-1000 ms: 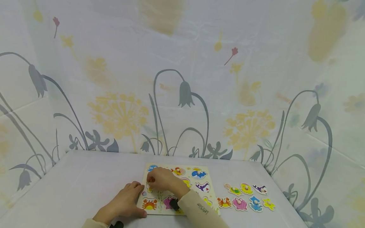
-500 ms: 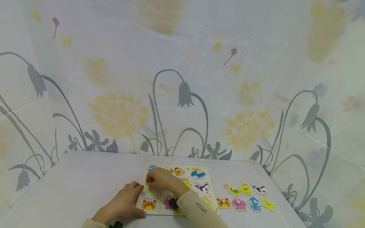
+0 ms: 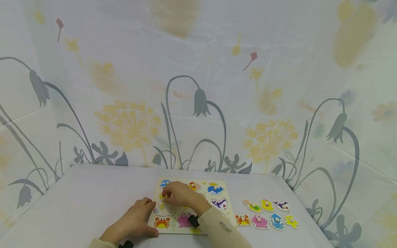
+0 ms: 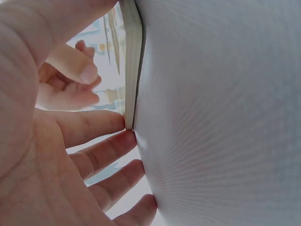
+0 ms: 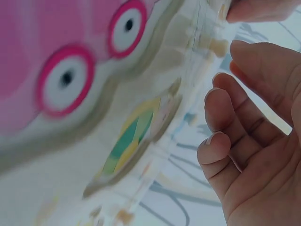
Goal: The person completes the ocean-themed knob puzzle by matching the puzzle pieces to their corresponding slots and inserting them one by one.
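A cream peg-puzzle board point(image 3: 204, 192) with sea-animal shapes lies on the table. My left hand point(image 3: 136, 217) rests at its near-left corner; in the left wrist view the thumb and index finger touch the board edge point(image 4: 133, 66), the other fingers spread on the cloth. My right hand point(image 3: 180, 195) hovers over the board beside the yellow seahorse point(image 3: 161, 202). Its thumb and loosely bent fingers point(image 5: 218, 109) stand apart and hold nothing. Blue pieces with knobs, a whale point(image 3: 215, 188) and a jellyfish point(image 3: 164, 183), sit in the board. My right hand hides the board's middle.
Right of the board lie several loose knobbed pieces: a turtle point(image 3: 254, 207), yellow octopus point(image 3: 267, 205), purple whale point(image 3: 281, 206), crab point(image 3: 243, 220), pink shell point(image 3: 260, 222), blue squid point(image 3: 277, 221) and yellow star point(image 3: 291, 221). A flower-printed cloth point(image 3: 133, 86) hangs behind the table.
My right hand has come off the seahorse and shifted slightly right, uncovering it. My left hand has stayed at the board's corner.
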Demonstrator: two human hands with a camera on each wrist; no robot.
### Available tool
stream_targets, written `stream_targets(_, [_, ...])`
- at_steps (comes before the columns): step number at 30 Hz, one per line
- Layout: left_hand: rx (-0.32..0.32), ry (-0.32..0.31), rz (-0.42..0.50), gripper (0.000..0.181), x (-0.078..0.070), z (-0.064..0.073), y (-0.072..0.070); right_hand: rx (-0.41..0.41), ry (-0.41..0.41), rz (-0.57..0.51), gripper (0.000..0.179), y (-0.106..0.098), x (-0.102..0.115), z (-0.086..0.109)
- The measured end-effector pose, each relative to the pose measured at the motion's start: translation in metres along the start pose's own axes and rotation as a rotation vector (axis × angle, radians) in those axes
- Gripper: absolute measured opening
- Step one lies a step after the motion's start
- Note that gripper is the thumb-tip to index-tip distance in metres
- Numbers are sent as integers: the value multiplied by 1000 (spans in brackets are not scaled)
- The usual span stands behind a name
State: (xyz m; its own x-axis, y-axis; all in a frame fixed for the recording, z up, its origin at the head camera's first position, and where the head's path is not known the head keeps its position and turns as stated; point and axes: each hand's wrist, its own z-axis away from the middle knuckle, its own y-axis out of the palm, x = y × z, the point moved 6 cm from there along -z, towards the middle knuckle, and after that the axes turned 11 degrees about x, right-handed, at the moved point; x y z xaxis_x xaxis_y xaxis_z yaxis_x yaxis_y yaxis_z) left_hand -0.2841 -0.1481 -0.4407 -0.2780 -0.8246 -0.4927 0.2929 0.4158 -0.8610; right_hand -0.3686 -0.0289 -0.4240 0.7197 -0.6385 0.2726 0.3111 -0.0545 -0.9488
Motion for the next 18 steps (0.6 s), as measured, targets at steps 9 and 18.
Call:
stream_targets(9, [-8, -20, 0, 95, 3, -1, 3, -53, 8, 38, 11, -6, -17, 34])
stream_targets(18, [7, -52, 8, 96, 4, -4, 3, -84, 33, -27, 15, -10, -41, 74])
